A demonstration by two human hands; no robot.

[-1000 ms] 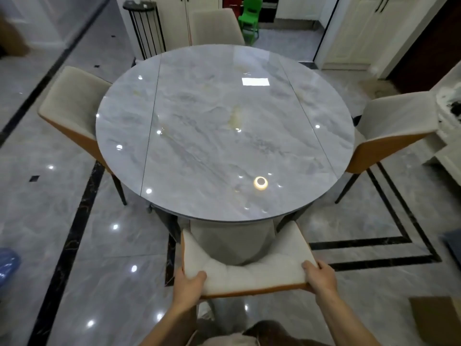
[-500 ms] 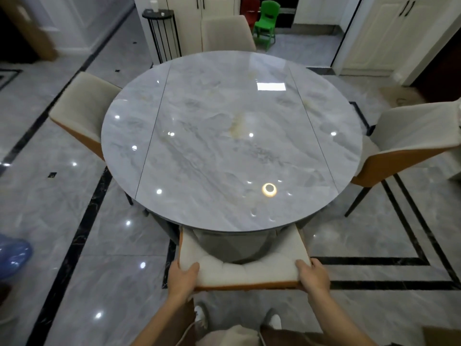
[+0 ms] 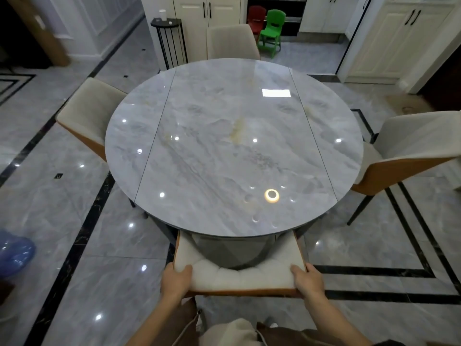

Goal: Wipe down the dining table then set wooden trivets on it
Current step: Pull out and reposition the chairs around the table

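Your left hand (image 3: 175, 280) and right hand (image 3: 308, 278) each grip a top corner of the near chair's cream padded backrest (image 3: 239, 279), thumbs lying over the cushion. The round grey marble dining table (image 3: 234, 146) stands straight ahead of you, its near edge overhanging that chair

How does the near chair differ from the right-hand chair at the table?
The near chair is gripped at its backrest by the left hand and right hand; the right-hand chair is untouched. The near chair hides its legs; the right-hand chair shows a dark leg. Both have cream padding and an orange-brown shell, and are drawn up to the table.
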